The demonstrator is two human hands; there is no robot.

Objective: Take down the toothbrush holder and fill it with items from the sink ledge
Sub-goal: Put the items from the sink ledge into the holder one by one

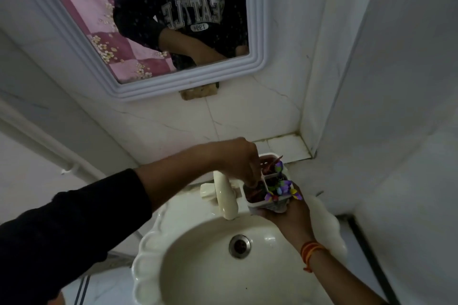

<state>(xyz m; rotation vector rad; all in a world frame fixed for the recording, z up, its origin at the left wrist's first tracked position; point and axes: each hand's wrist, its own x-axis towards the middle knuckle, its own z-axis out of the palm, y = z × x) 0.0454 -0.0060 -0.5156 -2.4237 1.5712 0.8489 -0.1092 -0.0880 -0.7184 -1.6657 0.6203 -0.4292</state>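
Observation:
A white plastic toothbrush holder (257, 205) with several compartments is held above the sink's back right edge. My right hand (290, 215) grips it from below at its near side. Purple and yellow artificial flowers (282, 188) stick out of its right compartments. My left hand (243, 163) reaches over the holder from the left, fingers pointing down into the left compartment, where reddish-brown items (255, 193) lie. Whether those fingers pinch one of them is hard to tell.
A cream basin (153, 242) with a scalloped rim and a metal drain (239, 246) lies below. Left of the holder stands a cream tap (224, 195). Behind it a tiled ledge (285, 146) runs into the corner. A white-framed mirror (257, 32) hangs on the wall.

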